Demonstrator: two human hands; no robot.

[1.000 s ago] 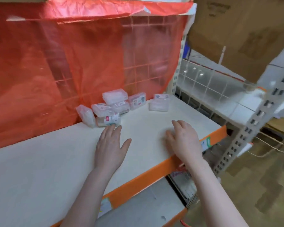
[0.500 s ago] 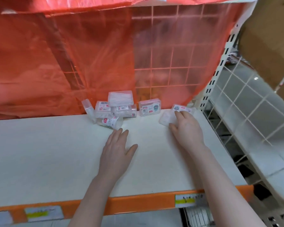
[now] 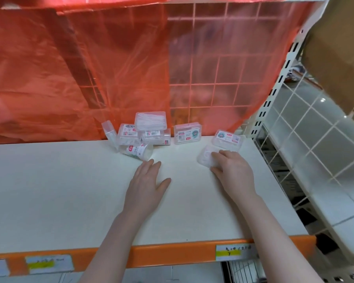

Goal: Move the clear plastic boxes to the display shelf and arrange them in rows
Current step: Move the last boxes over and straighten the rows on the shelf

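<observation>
Several small clear plastic boxes with labels lie at the back of the white display shelf point(image 3: 70, 190). A loose pile point(image 3: 150, 121) sits left of centre, with one box point(image 3: 136, 151) tipped on its side in front. One box point(image 3: 188, 133) stands alone on its edge. Further right lies another box point(image 3: 228, 139). Just in front of it, my right hand point(image 3: 233, 170) grips a clear box point(image 3: 204, 158) lying flat on the shelf. My left hand point(image 3: 145, 184) rests flat on the shelf, fingers straight, just short of the tipped box.
A red plastic sheet point(image 3: 90, 68) hangs over a wire grid behind the shelf. The shelf's front edge point(image 3: 172, 254) is orange with price tags. To the right is a white upright post point(image 3: 274, 99), a wire-grid shelf point(image 3: 305, 139) and a cardboard box point(image 3: 339, 48) above it.
My right hand reached to the back right, took a clear box and drew it slightly forward, away from its neighbour. My left hand stayed flat on the shelf. The view turned to face the shelf.
</observation>
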